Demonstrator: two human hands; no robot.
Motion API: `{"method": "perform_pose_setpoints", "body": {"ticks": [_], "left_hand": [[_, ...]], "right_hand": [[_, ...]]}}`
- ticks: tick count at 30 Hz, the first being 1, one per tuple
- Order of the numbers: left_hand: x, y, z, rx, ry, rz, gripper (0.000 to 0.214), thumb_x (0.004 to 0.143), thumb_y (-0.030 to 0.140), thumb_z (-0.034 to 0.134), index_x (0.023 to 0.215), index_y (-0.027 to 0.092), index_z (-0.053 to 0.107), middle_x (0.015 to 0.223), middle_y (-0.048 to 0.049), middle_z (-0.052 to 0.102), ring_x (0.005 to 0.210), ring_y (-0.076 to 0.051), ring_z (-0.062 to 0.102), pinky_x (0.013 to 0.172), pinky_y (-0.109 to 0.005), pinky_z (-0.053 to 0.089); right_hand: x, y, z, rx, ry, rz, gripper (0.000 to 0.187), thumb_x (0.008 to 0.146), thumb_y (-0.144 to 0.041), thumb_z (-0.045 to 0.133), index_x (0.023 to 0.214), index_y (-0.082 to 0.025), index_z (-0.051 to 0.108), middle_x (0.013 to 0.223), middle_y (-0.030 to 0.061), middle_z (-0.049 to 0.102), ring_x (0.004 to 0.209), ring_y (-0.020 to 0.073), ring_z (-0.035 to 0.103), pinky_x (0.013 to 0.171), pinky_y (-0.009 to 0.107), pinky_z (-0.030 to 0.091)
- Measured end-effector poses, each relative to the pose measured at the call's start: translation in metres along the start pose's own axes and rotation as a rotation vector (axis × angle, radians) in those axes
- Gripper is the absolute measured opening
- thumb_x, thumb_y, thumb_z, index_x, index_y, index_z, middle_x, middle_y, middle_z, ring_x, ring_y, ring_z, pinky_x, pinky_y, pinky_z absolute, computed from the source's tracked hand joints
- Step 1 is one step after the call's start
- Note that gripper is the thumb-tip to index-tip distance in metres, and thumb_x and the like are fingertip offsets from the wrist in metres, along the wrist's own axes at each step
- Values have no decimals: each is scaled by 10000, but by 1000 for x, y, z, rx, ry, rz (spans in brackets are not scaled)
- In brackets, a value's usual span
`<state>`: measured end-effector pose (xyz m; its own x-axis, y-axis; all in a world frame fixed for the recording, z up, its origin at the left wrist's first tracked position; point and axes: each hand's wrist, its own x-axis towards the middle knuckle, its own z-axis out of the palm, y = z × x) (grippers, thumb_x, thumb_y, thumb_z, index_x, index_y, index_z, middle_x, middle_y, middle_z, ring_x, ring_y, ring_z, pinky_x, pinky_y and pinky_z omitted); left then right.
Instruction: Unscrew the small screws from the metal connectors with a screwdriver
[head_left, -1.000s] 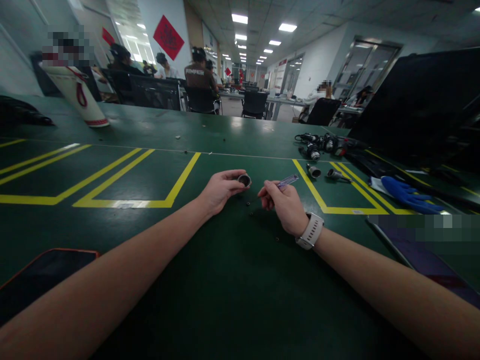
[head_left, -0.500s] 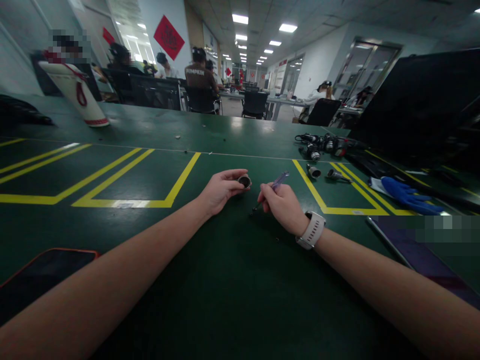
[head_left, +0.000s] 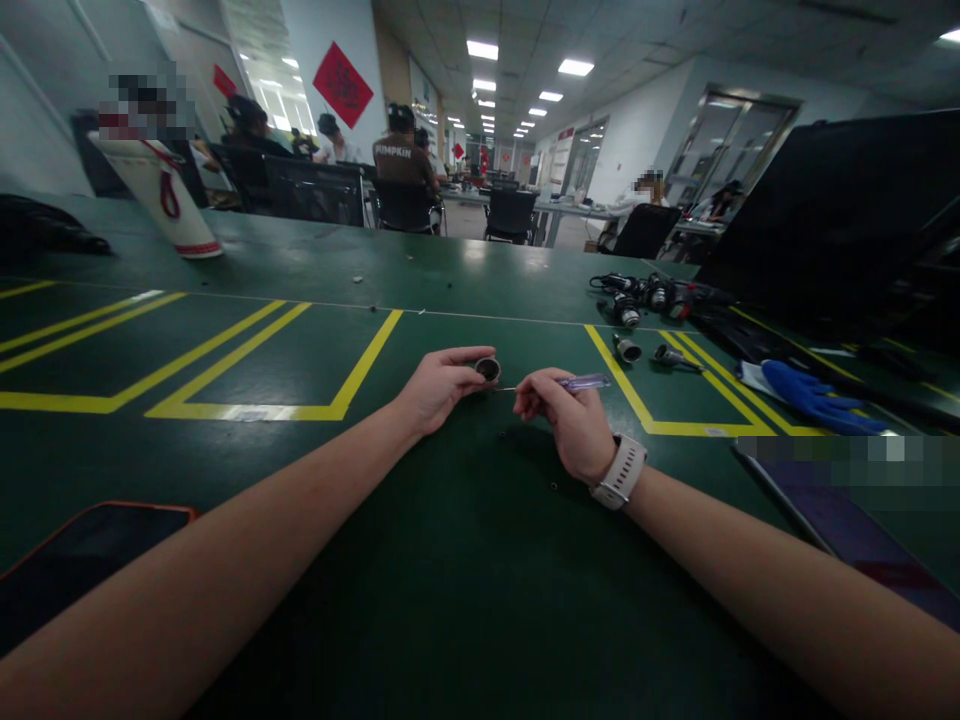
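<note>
While the left hand [head_left: 442, 388] holds a round metal cup [head_left: 488, 369] pinched between thumb and fingers, mouth toward the wearer, the right hand [head_left: 566, 415], closed pen-fashion, grips a slim driver [head_left: 590, 382] with a clear purplish handle, its thin shaft directed leftward at the cup. Item in work: the cup, at the left fingertips, just off the right hand's fingers. Step in hand, by judgement: offering the driver's tip to the cup; whether tip and cup touch, or the tip bears any small part, is too fine to tell. Next move calls for a steady left pinch and a small, aimed turn of the right wrist. Also listed: one tiny dark part [head_left: 502, 435] between and nearer than the hands; one tiny ring [head_left: 554, 486] below the right hand; two metal fittings [head_left: 629, 350] beyond it, rightward.
</note>
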<state>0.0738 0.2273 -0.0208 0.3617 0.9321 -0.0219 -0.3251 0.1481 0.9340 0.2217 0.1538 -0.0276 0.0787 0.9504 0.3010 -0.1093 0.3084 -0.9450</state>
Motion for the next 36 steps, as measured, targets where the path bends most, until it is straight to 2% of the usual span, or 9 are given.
{"method": "perform_pose_setpoints", "body": {"ticks": [4,10,21,30,36], "left_hand": [[0,0,-1,49,-13,19,344,591,-62,562,832,124,722,874,-75,679,849,-179,625,875,-376,469],[-1,2,1,92,8,19,331,574,-59,567,806,124,716,884,-70,677,841,-182,625,832,-362,484],[0,-5,0,153,-2,89,273,571,-9,608,798,115,696,829,-63,690,807,-174,635,737,-316,506],[-2,-3,3,160,-5,73,272,571,-4,610,785,126,715,828,-62,697,786,-178,631,757,-339,504],[-3,-2,4,187,11,85,319,571,-24,578,812,127,720,859,-66,697,796,-173,626,769,-339,496]], "right_hand": [[-1,2,-3,-134,-84,-88,130,815,-261,544,796,-183,647,760,14,650,716,129,592,657,270,462],[0,1,-3,-288,-159,-7,156,813,-256,545,908,-194,652,903,34,675,836,153,612,705,285,460],[0,-1,-1,-453,-250,-96,193,831,-220,507,960,-189,648,996,62,668,969,179,598,906,368,428],[0,-2,0,-447,-228,-95,191,837,-210,497,932,-201,662,994,51,658,973,178,588,909,364,421],[1,-1,0,-346,-188,-14,172,828,-228,511,895,-204,668,931,26,668,866,153,592,759,296,451]]}}
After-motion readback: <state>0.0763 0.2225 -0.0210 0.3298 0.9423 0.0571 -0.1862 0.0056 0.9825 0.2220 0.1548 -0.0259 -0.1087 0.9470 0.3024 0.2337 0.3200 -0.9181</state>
